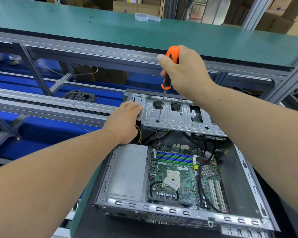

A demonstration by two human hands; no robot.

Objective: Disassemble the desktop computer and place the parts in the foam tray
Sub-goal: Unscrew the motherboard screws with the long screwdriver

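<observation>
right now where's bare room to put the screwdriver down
The green shelf left of the clear boxes is bare. The case is crowded: motherboard, power supply, drive cage under the screwdriver.

The open computer case (179, 212) sits on a black mat (96, 227) over the green bench (83, 203).

An assembly-line workshop: green-matted benches (110, 26), aluminium framing (258, 12), stacked cartons (279, 23)
</observation>
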